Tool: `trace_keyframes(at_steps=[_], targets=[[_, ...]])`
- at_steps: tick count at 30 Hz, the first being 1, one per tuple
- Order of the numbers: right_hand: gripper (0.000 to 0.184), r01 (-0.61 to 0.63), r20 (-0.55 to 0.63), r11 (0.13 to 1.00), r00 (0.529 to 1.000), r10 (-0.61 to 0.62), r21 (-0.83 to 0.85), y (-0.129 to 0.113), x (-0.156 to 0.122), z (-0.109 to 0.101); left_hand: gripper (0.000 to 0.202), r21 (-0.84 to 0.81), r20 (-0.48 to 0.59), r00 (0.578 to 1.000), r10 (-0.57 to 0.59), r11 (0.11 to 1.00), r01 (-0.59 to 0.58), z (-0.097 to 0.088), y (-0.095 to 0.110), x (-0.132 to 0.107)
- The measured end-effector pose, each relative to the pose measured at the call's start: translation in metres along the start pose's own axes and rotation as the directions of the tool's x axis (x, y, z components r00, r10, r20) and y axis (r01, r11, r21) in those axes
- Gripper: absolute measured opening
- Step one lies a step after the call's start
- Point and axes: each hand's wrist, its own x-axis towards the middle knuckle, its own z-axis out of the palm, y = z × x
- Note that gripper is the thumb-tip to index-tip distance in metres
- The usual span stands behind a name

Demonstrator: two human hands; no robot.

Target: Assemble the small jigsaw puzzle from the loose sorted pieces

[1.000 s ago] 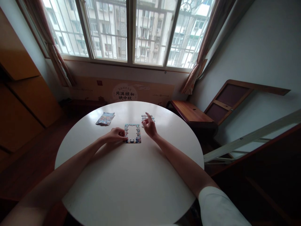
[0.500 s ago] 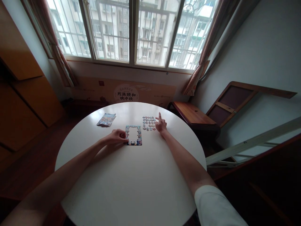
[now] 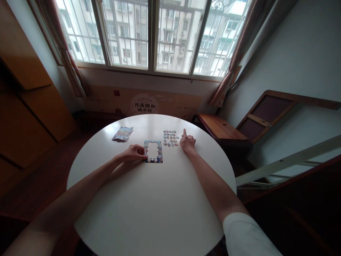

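Observation:
A partly assembled jigsaw puzzle (image 3: 161, 152) lies on the white table; its border pieces form a rectangle around an open middle. My left hand (image 3: 133, 153) is at its lower left edge, fingers curled and thumb tip against the border. To the right, loose puzzle pieces (image 3: 170, 134) are laid out in rows. Just right of these rows is my right hand (image 3: 188, 143), index finger stretched forward and the other fingers bent in. A small bit, apparently a puzzle piece, shows at its thumb side, mostly hidden by the fingers.
A colourful picture packet (image 3: 122, 134) lies at the back left of the round white table (image 3: 149, 199). Behind the table, a printed cardboard panel (image 3: 106, 97) stands under the window. A wooden bench (image 3: 220, 127) is beyond the table's right rim.
My right hand has drawn slightly right, off the loose pieces, uncovering more of the rows. My left hand stays at the puzzle's edge. The whole view has shifted slightly.

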Motion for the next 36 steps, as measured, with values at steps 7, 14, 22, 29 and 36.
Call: trace_keyframes(at_steps=[7, 14, 22, 29, 36], targets=[[0.046, -0.067, -0.068, 0.998, 0.995, 0.068, 0.022, 0.014, 0.000, -0.003, 0.037, -0.021, -0.001, 1.000, 0.000, 1.000, 0.000, 0.001, -0.003, 0.001], [0.030, -0.103, -0.040, 0.994, 0.994, 0.102, -0.023, 0.013, -0.001, -0.005, 0.037, -0.030, -0.006, 1.000, -0.006, 1.000, 0.005, 0.000, -0.001, -0.001], [0.026, -0.148, -0.065, 0.986, 0.986, 0.153, 0.082, 0.023, 0.005, -0.005, 0.037, -0.009, -0.004, 1.000, 0.004, 1.000, -0.004, -0.001, 0.003, -0.001], [0.029, -0.155, -0.087, 0.981, 0.982, 0.166, 0.116, 0.026, 0.005, -0.004, 0.039, -0.001, -0.004, 1.000, 0.015, 1.000, -0.015, 0.000, 0.000, -0.001], [0.024, -0.136, -0.045, 0.987, 0.989, 0.140, 0.084, 0.023, 0.004, -0.006, 0.039, 0.019, -0.008, 1.000, 0.021, 1.000, -0.021, 0.001, -0.002, 0.000]])
